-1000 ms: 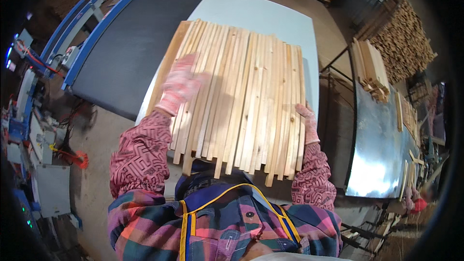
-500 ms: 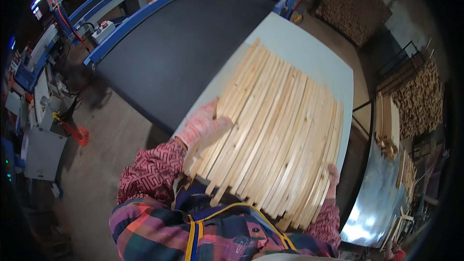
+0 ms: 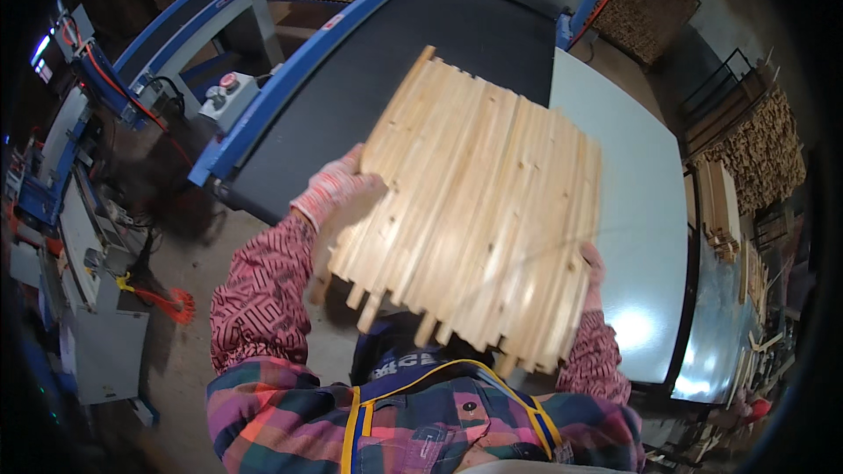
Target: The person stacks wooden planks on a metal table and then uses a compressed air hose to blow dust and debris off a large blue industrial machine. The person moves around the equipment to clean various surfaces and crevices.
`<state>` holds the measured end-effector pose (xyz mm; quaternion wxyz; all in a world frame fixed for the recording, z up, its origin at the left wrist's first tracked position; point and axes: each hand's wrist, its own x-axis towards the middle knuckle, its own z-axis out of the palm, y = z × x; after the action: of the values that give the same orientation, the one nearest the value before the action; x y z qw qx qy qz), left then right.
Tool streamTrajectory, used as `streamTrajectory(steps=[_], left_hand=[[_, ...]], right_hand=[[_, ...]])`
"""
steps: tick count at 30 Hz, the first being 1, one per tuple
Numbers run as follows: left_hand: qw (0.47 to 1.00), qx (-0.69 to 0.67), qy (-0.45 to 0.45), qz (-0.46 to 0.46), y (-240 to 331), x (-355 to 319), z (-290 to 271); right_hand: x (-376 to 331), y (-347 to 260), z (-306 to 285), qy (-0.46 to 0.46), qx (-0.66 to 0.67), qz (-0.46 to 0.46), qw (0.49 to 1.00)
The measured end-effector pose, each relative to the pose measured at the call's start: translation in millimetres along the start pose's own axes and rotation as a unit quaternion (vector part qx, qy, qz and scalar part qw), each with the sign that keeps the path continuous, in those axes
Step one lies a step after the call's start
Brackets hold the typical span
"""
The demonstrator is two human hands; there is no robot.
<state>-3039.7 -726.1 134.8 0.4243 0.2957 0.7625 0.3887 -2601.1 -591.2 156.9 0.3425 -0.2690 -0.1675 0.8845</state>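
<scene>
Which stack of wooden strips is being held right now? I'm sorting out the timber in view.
The flat bundle of pale strips in the middle, gripped between the left hand and right hand. The darker stacks at right lie untouched on racks.

Black conveyor belt (image 3: 386,79), pale table (image 3: 641,211), stacked wood pieces (image 3: 760,154), control box (image 3: 226,98)
</scene>
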Motion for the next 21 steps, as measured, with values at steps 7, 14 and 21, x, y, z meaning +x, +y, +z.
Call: streamTrajectory(steps=[7, 14, 21], left_hand=[[0.961, 0.197, 0.155, 0.121, 7, 59, -162], [0.895, 0.225, -0.045, 0.383, 64, -45, -18], [0.821, 0.213, -0.209, 0.486, 108, -140, 162]], right_hand=[[203, 140, 7, 0.051, -0.302, -0.182, 0.934], [204, 90, 88, -0.136, -0.728, 0.171, 0.65], [138, 99, 18, -0.215, -0.688, -0.103, 0.685]])
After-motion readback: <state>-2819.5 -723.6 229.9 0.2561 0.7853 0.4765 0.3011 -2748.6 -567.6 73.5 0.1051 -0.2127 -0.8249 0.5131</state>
